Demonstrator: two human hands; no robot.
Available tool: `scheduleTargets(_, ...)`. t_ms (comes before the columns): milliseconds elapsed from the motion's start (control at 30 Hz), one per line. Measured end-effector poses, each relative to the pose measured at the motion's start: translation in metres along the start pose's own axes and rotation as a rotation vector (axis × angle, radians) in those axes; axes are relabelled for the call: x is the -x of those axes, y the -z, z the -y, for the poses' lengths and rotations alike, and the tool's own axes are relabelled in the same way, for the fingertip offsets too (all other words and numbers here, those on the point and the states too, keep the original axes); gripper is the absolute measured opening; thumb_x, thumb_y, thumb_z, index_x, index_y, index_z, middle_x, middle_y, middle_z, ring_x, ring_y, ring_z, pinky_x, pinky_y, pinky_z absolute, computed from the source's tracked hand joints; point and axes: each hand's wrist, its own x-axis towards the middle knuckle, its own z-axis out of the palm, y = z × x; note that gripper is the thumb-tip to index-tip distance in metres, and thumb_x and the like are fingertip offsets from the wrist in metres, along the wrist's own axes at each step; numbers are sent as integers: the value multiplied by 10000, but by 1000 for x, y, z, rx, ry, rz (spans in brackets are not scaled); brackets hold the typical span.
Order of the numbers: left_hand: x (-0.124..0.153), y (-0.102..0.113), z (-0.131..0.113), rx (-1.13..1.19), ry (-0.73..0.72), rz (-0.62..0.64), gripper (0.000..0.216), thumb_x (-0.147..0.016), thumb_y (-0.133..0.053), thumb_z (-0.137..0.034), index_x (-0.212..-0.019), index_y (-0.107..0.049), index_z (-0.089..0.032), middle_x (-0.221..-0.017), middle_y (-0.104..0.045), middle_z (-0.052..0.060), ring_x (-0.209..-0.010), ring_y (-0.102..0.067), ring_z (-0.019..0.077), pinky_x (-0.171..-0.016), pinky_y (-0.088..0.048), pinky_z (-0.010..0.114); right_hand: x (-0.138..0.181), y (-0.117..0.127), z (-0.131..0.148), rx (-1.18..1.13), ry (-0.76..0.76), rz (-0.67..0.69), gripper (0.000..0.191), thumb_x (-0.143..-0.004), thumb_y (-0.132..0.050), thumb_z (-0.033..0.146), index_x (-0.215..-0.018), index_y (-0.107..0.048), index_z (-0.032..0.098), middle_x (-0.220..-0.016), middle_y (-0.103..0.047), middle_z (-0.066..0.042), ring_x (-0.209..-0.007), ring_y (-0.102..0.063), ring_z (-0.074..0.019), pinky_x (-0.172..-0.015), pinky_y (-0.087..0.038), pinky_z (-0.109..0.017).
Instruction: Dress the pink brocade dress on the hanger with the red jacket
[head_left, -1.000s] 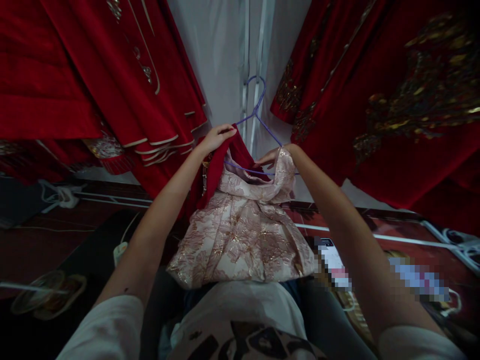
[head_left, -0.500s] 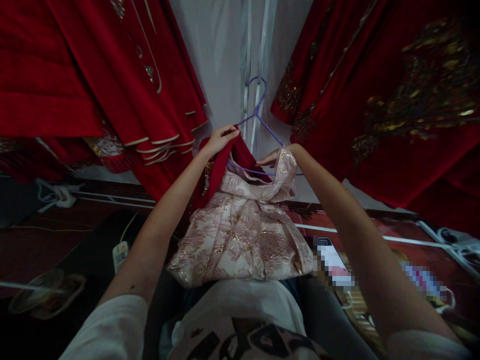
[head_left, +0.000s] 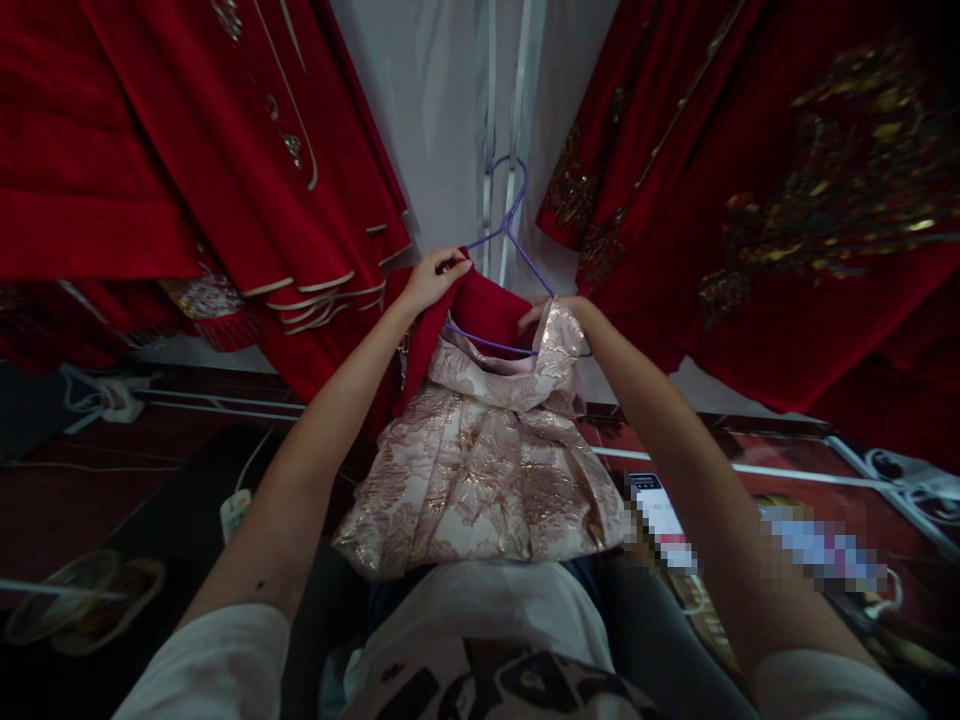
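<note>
My left hand (head_left: 435, 279) is closed on a red garment (head_left: 484, 305) at the left shoulder of a purple hanger (head_left: 508, 215). The garment's red cloth spreads behind the neckline of a pale pink and gold brocade dress (head_left: 480, 450). That dress hangs on the hanger, its lower part reaching my lap. My right hand (head_left: 570, 308) passes behind the dress's right shoulder piece, which hides part of it. Its fingertips show inside the neck opening, closed at the red cloth's edge. The hanger hooks onto a white metal rack post (head_left: 517, 120).
Red embroidered garments (head_left: 285, 200) hang at left, and more with gold sequins (head_left: 847, 220) at right. A phone (head_left: 660, 515) lies by my right leg, beside a blurred blue package (head_left: 821, 548). At left are a white power strip (head_left: 235, 510) and clear plastic containers (head_left: 82, 600).
The red cloth inside the neckline is spread wider toward the right. My right fingers have bent from nearly straight onto its edge. The left hand stays on the red garment.
</note>
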Motion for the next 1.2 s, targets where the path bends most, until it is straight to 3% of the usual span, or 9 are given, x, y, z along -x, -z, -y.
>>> scheduleTargets(100, 5, -3, -5, -78, -22, -51, 296, -844, -563, -481, -800, -625, -194, -828, -607, 36, -867, -541, 189, -866, -380, 302, 2, 5, -3, 45, -104, -165, 133, -669, -651, 295, -728, -573, 205, -685, -610, -38, -714, -571, -213, -703, -477, -383)
scheduleTargets(267, 14, -7, -19, -176, 13, -164, 346, -850, -541, -526, -843, -638, -194, -903, -594, 81, -1015, -517, 244, -957, -341, 371, 16, 17, 7, 180, -78, -671, 137, -755, -525, 236, -886, -564, 231, -872, -619, -77, -838, -581, -243, -758, -445, -386)
scheduleTargets(400, 17, -13, -22, -233, 15, -204, 407, -868, -481, -559, -863, -635, -182, -944, -591, 104, -1041, -513, 258, -973, -338, 404, 35, 29, 7, 243, -33, -790, 150, -796, -443, 179, -877, -560, 230, -913, -582, -86, -889, -553, -245, -794, -424, -398)
scheduleTargets(600, 22, -30, -18, -342, 17, -269, 436, -897, -408, -561, -893, -621, -181, -982, -602, 108, -1038, -535, 259, -961, -368, 437, 74, 49, -47, 398, -87, -958, 269, -663, -425, 32, -856, -538, 181, -906, -526, -87, -839, -507, -201, -799, -411, -364)
scheduleTargets(700, 26, -40, -18, -355, 6, -318, 430, -904, -398, -554, -899, -615, -183, -1000, -600, 110, -1050, -539, 257, -958, -380, 442, 102, 48, -55, 501, -49, -947, 283, -634, -486, 53, -881, -547, 177, -968, -522, -96, -925, -496, -227, -854, -406, -393)
scheduleTargets(867, 29, -54, -17, -314, 13, -363, 392, -910, -419, -527, -906, -611, -185, -1015, -589, 107, -1074, -532, 258, -975, -379, 451, 131, 31, -34, 447, 82, -787, 194, -695, -565, 159, -887, -581, 188, -940, -562, -78, -916, -537, -229, -852, -434, -382)
scheduleTargets(1000, 32, -56, -21, -258, 19, -378, 370, -894, -464, -523, -879, -612, -184, -1037, -576, 111, -1090, -523, 259, -991, -374, 446, 121, 22, -33, 147, -7, -695, 161, -728, -534, 215, -883, -571, 193, -760, -581, -12, -681, -546, -157, -703, -461, -304)
scheduleTargets(1100, 43, -54, -30, -217, 50, -505, 355, -880, -491, -526, -868, -609, -191, -1112, -549, 113, -1116, -511, 249, -1002, -374, 423, 104, 17, -39, -148, -46, -636, 151, -704, -562, 250, -839, -517, 201, -707, -561, 21, -635, -530, -126, -640, -446, -259)
scheduleTargets(1200, 60, -58, -40, -144, 110, -621, 328, -921, -434, -491, -912, -593, -204, -1038, -576, 84, -1035, -554, 204, -954, -412, 367, 89, 6, -35, -363, -38, -566, 240, -656, -656, 296, -775, -468, 208, -701, -526, 38, -637, -513, -107, -623, -432, -233)
